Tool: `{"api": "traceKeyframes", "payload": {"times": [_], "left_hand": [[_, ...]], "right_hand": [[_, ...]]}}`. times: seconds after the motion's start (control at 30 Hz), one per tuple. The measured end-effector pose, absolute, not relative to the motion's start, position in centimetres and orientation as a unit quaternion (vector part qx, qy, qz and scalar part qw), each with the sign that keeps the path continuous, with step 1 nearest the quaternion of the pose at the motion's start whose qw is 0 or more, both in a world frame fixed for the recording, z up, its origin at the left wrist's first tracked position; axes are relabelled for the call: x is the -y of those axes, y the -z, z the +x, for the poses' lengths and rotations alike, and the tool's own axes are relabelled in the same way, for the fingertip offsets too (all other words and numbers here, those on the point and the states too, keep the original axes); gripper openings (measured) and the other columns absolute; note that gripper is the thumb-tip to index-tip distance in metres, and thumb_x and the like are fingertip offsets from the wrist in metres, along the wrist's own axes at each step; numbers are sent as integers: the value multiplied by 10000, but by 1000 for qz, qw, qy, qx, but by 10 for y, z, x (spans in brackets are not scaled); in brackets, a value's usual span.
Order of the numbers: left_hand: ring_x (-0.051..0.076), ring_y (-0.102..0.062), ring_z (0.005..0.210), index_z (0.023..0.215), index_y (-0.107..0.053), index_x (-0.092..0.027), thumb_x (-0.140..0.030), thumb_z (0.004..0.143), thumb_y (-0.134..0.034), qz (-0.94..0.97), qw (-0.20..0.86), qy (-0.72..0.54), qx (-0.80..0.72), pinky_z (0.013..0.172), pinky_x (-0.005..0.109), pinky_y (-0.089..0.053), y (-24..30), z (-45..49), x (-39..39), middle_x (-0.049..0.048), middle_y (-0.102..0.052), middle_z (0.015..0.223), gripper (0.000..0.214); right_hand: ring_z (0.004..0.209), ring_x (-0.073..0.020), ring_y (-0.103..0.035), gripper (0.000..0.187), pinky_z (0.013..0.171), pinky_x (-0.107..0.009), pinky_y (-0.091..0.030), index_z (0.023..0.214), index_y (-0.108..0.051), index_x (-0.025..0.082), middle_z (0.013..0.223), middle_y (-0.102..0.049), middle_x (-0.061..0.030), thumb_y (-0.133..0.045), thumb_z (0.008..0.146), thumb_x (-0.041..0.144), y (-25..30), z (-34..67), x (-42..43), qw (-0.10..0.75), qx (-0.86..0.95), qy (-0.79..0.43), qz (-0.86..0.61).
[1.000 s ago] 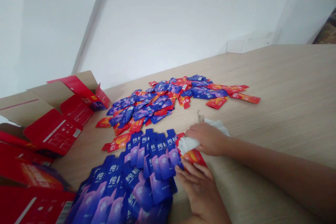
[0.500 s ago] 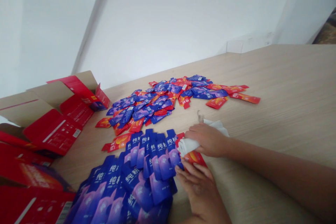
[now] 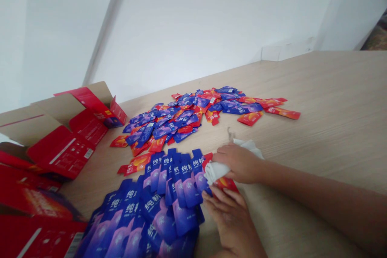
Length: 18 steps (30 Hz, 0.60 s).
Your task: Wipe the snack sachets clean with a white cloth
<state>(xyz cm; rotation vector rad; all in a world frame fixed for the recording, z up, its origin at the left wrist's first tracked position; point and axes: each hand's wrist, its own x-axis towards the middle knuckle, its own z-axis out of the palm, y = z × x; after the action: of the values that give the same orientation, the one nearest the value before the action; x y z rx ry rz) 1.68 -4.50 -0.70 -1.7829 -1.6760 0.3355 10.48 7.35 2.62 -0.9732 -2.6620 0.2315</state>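
The fingers [image 3: 223, 150] of the right hand [image 3: 240, 164] are curled shut around a crumpled white cloth [image 3: 216, 170], just right of the frame's centre. The cloth's bunched end is pressed onto the top of a red packet [image 3: 226, 183]. More of the cloth sticks out behind the hand onto the counter [image 3: 317, 100].

Just below, the left hand [image 3: 232, 219] comes up from the bottom edge. Its fingers [image 3: 213, 201] are stretched out flat and close together, with the tips resting on the lower edge of the same red packet and gripping nothing. The packet lies flat on the counter between the two hands.

Touching the packet on its left is a fanned row of blue packets [image 3: 169, 193], overlapping and running down to the lower left of the frame. Further up, in the middle of the frame, lies a loose heap of blue and red packets [image 3: 193, 115], well apart from the hands. At the left edge sits an open cardboard box [image 3: 60, 129] with red flaps, and more red cartons [image 3: 33, 234] lie in the lower left corner.
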Motion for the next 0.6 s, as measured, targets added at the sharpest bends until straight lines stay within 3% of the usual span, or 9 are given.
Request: {"api": "traceKeyframes", "payload": {"times": [0.13, 0.37, 0.6], "left_hand": [[356, -594, 974, 974, -670, -92, -32, 792, -477, -683, 318, -116, 647, 836, 536, -467, 10, 16, 45, 270, -588, 1117, 272], [346, -596, 974, 1007, -659, -102, -34, 801, -454, -692, 295, -132, 646, 852, 570, -449, 6, 16, 45, 205, -660, 1026, 299], [352, -580, 1002, 1014, -657, -93, 10, 787, -458, -696, 256, -76, 666, 851, 570, -451, 12, 14, 43, 244, -595, 1130, 318]], "right_hand": [[883, -233, -510, 311, 791, -354, -324, 1005, -559, 162, 930, -584, -80, -608, 714, 259, -27, 109, -78, 165, 913, -80, -364], [846, -219, -516, 235, 766, -349, -314, 977, -571, 199, 894, -588, -57, -567, 766, 303, -30, 103, -68, 154, 941, -97, -284], [874, -234, -518, 280, 789, -349, -326, 995, -560, 170, 916, -583, -76, -595, 728, 249, -25, 107, -79, 156, 914, -81, -365]]}}
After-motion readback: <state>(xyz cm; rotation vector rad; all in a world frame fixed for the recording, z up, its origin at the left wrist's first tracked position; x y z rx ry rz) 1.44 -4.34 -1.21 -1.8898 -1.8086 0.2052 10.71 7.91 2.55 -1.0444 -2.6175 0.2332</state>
